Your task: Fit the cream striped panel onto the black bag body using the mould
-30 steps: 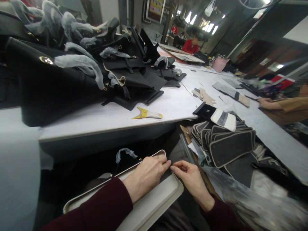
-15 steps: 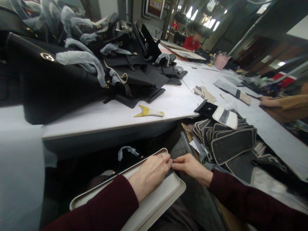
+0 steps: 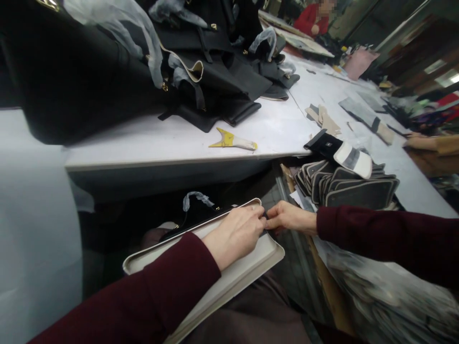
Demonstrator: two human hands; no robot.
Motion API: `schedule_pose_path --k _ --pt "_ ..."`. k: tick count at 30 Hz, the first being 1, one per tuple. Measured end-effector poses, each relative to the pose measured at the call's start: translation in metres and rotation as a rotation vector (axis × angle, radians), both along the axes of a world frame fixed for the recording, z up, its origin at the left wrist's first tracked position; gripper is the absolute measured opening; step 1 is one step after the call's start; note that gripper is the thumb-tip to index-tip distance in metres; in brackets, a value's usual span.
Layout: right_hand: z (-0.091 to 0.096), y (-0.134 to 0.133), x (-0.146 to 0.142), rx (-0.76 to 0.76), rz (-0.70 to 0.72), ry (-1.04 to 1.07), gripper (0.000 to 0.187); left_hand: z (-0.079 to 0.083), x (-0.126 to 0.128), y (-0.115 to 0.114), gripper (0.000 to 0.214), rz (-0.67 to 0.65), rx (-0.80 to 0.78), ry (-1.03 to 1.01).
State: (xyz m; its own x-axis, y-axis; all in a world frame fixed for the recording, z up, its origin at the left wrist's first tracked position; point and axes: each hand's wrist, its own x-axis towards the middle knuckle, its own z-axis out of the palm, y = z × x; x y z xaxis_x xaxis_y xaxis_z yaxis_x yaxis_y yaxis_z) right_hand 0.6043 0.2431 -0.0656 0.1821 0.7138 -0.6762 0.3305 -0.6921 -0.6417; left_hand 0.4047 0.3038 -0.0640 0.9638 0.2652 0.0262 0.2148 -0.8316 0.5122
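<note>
A cream panel with a raised rim is held low in front of the white table, over the dark trousers of the wearer, its long sides slanted from near left to far right. The left hand is laid flat across it toward the right end, with the fingers bent over a small dark patch at that end. The right hand is brought in from the right, thumb and fingers drawn close together at the same end. The fingertips of both hands are set side by side; whether they touch, and whether anything is pinched between them, cannot be told.

Just beyond the panel, a handle wrapped in clear plastic is seen against dark material. On the table, black bags are heaped at the far left, and a yellow and white tool is placed near the front edge. To the right, grey panels with pale edging are stacked, topped by a white piece crossed by a grey band. Beige scraps are scattered behind. A person in red is seen at the far side, and another person's forearm at the far right.
</note>
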Motion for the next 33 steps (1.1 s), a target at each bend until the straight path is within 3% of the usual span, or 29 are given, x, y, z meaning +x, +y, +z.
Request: schedule_pose_path --k 4,9,11,14,17,20,22,24,27,29,33 --pt "0.000 0.010 0.002 -0.238 0.163 0.077 0.036 0.018 -0.014 0.011 0.025 0.124 -0.114 -0.036" --pt "0.007 0.016 0.001 -0.263 0.228 0.097 0.039 0.040 -0.073 0.021 0.026 0.426 -0.199 -0.189" --pt "0.010 0.013 -0.001 -0.235 0.249 0.119 0.038 0.038 -0.106 0.016 0.025 0.575 -0.183 -0.207" --pt "0.007 0.007 -0.003 -0.112 0.286 0.213 0.043 0.021 -0.150 0.001 0.029 0.773 -0.233 -0.213" --pt "-0.003 0.005 -0.001 0.052 0.313 0.308 0.064 0.002 -0.172 -0.016 0.032 0.917 -0.321 -0.206" --pt "-0.007 0.012 -0.003 0.201 0.359 0.174 0.093 -0.003 -0.165 -0.024 0.031 0.974 -0.247 -0.169" --pt "-0.004 0.023 -0.011 0.321 0.419 -0.009 0.094 0.002 -0.151 -0.023 0.030 0.949 -0.121 -0.130" --pt "0.002 0.037 -0.025 0.442 0.540 -0.158 0.078 0.010 -0.134 -0.018 0.031 0.898 -0.041 -0.076" --pt "0.010 0.063 -0.049 0.522 0.806 -0.256 0.029 0.017 -0.118 -0.004 0.029 0.852 -0.079 0.053" --pt "0.013 0.080 -0.059 0.466 0.919 -0.247 0.032 0.017 -0.114 0.004 0.026 0.848 -0.159 0.141" --pt "0.012 0.100 -0.057 0.311 0.943 -0.083 0.033 0.015 -0.115 0.012 0.025 0.863 -0.295 0.212"
